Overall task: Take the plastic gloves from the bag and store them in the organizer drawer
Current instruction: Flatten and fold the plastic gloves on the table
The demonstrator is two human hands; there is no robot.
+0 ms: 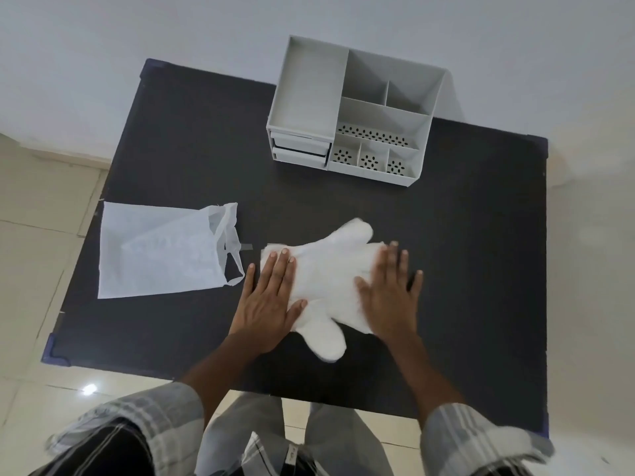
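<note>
Writing: none readable on any item.
Gloves (330, 269): white stack, flat on the table mid-front, cuff toward the bag, thumb toward the near edge.
Left hand (271, 297): flat, fingers spread, palm pressing the cuff end; grips nothing.
Right hand (391, 290): flat and open on the finger end; blurred; grips nothing.
Bag (161, 250): white, lying flat left of the gloves, mouth facing them, overhanging the left edge.
Organizer (354, 111): grey, at the far edge; two drawers (300, 149) front-left, both nearly shut.
Table (464, 235): black; bare room on the right side and between gloves and organizer.
</note>
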